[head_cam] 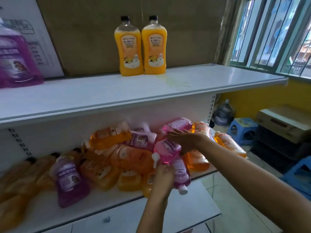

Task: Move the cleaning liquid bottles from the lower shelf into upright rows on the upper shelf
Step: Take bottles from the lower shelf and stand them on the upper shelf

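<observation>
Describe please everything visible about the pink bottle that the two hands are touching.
The pink bottle is clear plastic, filled with pink liquid, with a pale label and a white pump at its lower end. It lies tilted, pump toward the camera, on top of the pile of orange and purple bottles on the lower shelf. The left hand reaches it from below near the pump; the right hand, fingers straight, lies against its upper right side.

Left of the purple bottle (69, 180), lower-shelf orange bottles (18, 185) smear into blur. Above it, upper-shelf purple bottle (16, 59) cut by frame edge. To its right, left hand (162, 179) fingers hidden.
</observation>
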Motion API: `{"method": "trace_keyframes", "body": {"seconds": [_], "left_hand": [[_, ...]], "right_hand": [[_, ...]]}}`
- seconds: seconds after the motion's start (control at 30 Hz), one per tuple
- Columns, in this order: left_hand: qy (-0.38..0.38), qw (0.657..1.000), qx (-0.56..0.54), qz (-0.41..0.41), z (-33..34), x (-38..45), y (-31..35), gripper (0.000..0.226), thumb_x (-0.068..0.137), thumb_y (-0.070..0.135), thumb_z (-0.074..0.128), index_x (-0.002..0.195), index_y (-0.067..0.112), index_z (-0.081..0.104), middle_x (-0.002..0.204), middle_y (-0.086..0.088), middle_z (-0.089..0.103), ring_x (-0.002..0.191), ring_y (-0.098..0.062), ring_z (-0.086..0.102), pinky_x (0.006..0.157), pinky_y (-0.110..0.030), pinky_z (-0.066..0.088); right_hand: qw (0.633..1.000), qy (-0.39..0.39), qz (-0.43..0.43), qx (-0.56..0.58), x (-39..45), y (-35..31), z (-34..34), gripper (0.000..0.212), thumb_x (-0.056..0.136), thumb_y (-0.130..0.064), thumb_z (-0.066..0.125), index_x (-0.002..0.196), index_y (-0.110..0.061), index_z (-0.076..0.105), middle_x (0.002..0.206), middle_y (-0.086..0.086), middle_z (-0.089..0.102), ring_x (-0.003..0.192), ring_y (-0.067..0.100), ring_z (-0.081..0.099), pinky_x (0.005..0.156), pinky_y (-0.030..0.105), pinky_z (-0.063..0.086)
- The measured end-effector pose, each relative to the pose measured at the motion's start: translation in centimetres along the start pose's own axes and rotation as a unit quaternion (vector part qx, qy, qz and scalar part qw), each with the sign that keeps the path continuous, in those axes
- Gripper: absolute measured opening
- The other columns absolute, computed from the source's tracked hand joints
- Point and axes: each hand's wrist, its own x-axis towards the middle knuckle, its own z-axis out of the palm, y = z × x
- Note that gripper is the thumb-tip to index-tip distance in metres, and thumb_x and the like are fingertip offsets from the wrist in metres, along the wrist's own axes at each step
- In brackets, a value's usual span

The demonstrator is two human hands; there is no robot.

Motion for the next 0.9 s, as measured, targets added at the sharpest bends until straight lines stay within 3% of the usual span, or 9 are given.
{"method": "trace_keyframes", "body": {"seconds": [0.1,0.17,0.27,0.37,0.47,0.57,0.63,0.73,0.9], "left_hand": [[-0.226,0.970,0.007,-0.094,-0.8,2.9,2.6,0.110,0.046,0.091,0.055,0.143,0.046,0.036,0.122,0.008,0.063,0.115,-0.013,0.060,0.089,-0.039,0.057],[-0.299,0.947,-0.042,-0.110,-1.0,2.5,2.2,0.063,0.058,0.079,0.069,0.114,0.050,0.063,0.118,0.005,0.069,0.107,-0.023,0.061,0.091,-0.044,0.055],[0.002,0.999,-0.048,0.007,0.1,3.3,1.0,0.046,0.096,0.046,0.054,0.138,0.053,0.037,0.135,0.007,0.057,0.117,-0.015,0.058,0.099,-0.044,0.051],[0.011,0.990,-0.084,0.114,-0.7,2.6,1.0,0.043,0.101,0.039,0.046,0.138,0.059,0.036,0.138,0.023,0.051,0.122,-0.002,0.053,0.095,-0.026,0.049],[0.043,0.984,-0.084,0.153,-2.3,1.6,2.0,0.042,0.104,0.027,0.044,0.119,0.066,0.051,0.123,0.035,0.059,0.113,0.012,0.056,0.096,-0.021,0.048],[0.032,0.982,-0.047,0.182,-3.2,-1.8,1.3,0.046,0.098,0.032,0.053,0.128,0.067,0.043,0.128,0.037,0.054,0.120,0.012,0.051,0.095,-0.017,0.048],[0.044,0.977,-0.063,0.199,-4.0,-2.9,0.4,0.054,0.090,0.039,0.060,0.129,0.069,0.039,0.132,0.037,0.051,0.122,0.012,0.050,0.091,-0.010,0.048],[0.130,0.964,-0.086,0.214,-5.5,-4.2,0.0,0.070,0.081,0.034,0.069,0.140,0.052,0.037,0.141,0.025,0.049,0.131,0.002,0.046,0.106,-0.026,0.043],[0.269,0.930,-0.087,0.236,-9.4,-5.7,-0.8,0.070,0.080,0.012,0.078,0.132,0.042,0.043,0.121,0.035,0.061,0.111,0.014,0.057,0.087,-0.005,0.045]], "right_hand": [[0.996,0.053,-0.017,0.071,-0.1,0.6,0.5,0.105,0.078,-0.027,0.082,0.157,-0.015,0.014,0.164,0.008,0.019,0.151,0.024,0.016,0.122,0.037,0.012],[0.988,0.105,-0.009,0.112,-0.4,0.8,1.6,0.105,0.073,-0.032,0.085,0.155,-0.016,0.023,0.159,0.006,0.032,0.146,0.023,0.031,0.118,0.032,0.023],[0.966,0.197,0.040,0.160,-1.2,0.7,2.8,0.088,0.065,-0.047,0.086,0.136,-0.023,0.041,0.127,-0.005,0.058,0.112,0.018,0.060,0.090,0.014,0.045],[0.912,0.248,0.058,0.320,-3.3,-1.1,2.0,0.064,0.053,-0.052,0.084,0.103,-0.035,0.048,0.088,-0.012,0.058,0.074,0.006,0.058,0.056,0.012,0.044],[0.790,0.238,-0.012,0.565,-5.2,-3.8,0.6,0.058,0.061,-0.041,0.087,0.110,-0.037,0.056,0.096,-0.005,0.073,0.085,0.008,0.071,0.068,0.018,0.057],[0.702,0.198,-0.049,0.682,-6.0,-7.6,-0.8,0.077,0.069,-0.049,0.084,0.131,-0.025,0.047,0.107,-0.003,0.074,0.098,0.012,0.072,0.077,0.024,0.059],[0.689,0.184,-0.044,0.699,-6.2,-10.0,-1.5,0.083,0.067,-0.062,0.078,0.136,-0.033,0.041,0.112,-0.004,0.072,0.101,0.012,0.071,0.086,0.030,0.058],[0.691,0.152,-0.099,0.699,-6.4,-13.0,-2.0,0.056,0.075,-0.066,0.071,0.124,-0.056,0.046,0.118,-0.012,0.070,0.108,0.008,0.068,0.089,0.028,0.057],[0.753,0.147,-0.148,0.624,-5.3,-17.3,-2.4,0.036,0.097,-0.026,0.057,0.129,-0.043,0.054,0.124,-0.012,0.066,0.118,0.008,0.060,0.106,0.041,0.046]]}}
